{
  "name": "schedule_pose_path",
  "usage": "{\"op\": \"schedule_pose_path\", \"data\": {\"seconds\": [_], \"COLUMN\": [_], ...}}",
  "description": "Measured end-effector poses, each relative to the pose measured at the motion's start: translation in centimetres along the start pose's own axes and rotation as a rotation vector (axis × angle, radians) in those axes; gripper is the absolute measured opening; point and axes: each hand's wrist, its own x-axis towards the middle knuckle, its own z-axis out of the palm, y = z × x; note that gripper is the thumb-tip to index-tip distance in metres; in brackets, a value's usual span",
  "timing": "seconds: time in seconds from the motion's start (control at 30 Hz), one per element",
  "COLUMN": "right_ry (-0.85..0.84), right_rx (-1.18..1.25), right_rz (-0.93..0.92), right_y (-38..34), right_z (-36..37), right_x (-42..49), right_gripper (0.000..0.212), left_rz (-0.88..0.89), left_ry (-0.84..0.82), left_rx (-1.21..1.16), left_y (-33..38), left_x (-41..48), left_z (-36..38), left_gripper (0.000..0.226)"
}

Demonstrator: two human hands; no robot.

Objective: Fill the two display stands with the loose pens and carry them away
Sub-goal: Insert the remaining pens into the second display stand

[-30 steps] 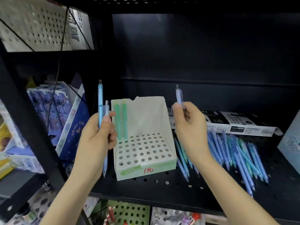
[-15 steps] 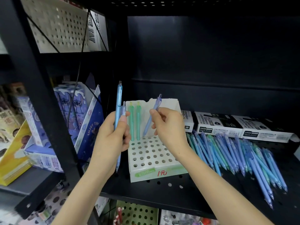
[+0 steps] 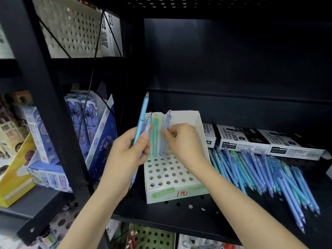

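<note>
Head view: the right hand [image 3: 181, 142] pinches a slim lilac-blue plastic pen [image 3: 164, 139] between thumb and fingertips, about mid-barrel. Half a second ago this pen slanted above the holes; now it stands nearly upright, and below the pinch its tip meets a back-row hole of the white cardboard display stand with the perforated deck [image 3: 179, 193]. Just left of the pinch, two green plastic pens [image 3: 154, 137] already stand in the same row.

The left hand [image 3: 125, 155] has its fingers curled round two more pens, a long light-blue pen [image 3: 141, 123] and a shorter lilac pen [image 3: 147, 123], held upright beside the stand's left edge.

Well to the right of the right wrist, the heap of loose blue and green pens [image 3: 260, 173] lies on the black perforated metal shelf [image 3: 179, 212].

So a third pen looks to be going in. Nearly every hole is empty and only one stand shows, so the filling has barely begun.
</note>
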Motion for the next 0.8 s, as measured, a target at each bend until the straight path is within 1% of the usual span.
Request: {"op": "schedule_pose_path", "data": {"seconds": [0.13,0.27,0.33,0.37,0.4,0.43,0.47,0.5,0.57,0.63,0.73,0.8], "right_ry": [-0.086,-0.129,-0.148,-0.14,-0.091,-0.01,0.066,0.095,0.038,0.0,-0.003,0.047], "right_rx": [-0.084,-0.137,-0.137,-0.141,-0.142,-0.109,-0.016,0.121,0.337,0.407,0.559,0.652], "right_rz": [0.015,0.047,0.066,0.06,0.039,0.012,-0.014,-0.03,-0.019,0.004,0.081,0.127], "right_y": [-0.8,-1.2,-1.3,-1.4,-1.5,-1.8,-2.3,-2.9,-4.1,-4.5,-3.7,-2.7], "right_z": [-0.3,0.0,-0.4,-0.8,-1.3,-1.8,-2.4,-2.9,-3.7,-3.8,-4.9,-6.0], "right_x": [0.0,0.1,0.1,0.0,-0.4,-0.9,-1.5,-2.1,-3.1,-3.5,-3.2,-2.7], "right_gripper": [0.049,0.047,0.042,0.035,0.028,0.025,0.025,0.025,0.026,0.027,0.026,0.025], "left_rz": [0.003,-0.006,0.0,0.01,0.021,0.032,0.046,0.067,0.122,0.165,0.193,0.203], "left_ry": [-0.007,0.01,0.005,-0.003,-0.012,-0.021,-0.027,-0.034,-0.052,-0.078,-0.082,-0.034], "left_rx": [-0.006,-0.063,-0.083,-0.086,-0.085,-0.08,-0.068,-0.041,0.052,0.143,0.18,0.183], "left_y": [-0.1,-0.1,0.1,0.2,0.2,0.3,0.3,0.3,0.3,0.4,0.5,0.2], "left_x": [-0.1,0.0,0.0,-0.1,-0.1,-0.2,-0.2,-0.2,-0.3,-0.4,-0.5,-0.3], "left_z": [0.3,0.5,0.5,0.5,0.4,0.4,0.4,0.5,0.7,1.0,1.0,0.7], "left_gripper": [0.025,0.02,0.017,0.017,0.018,0.019,0.02,0.02,0.021,0.024,0.029,0.028]}}
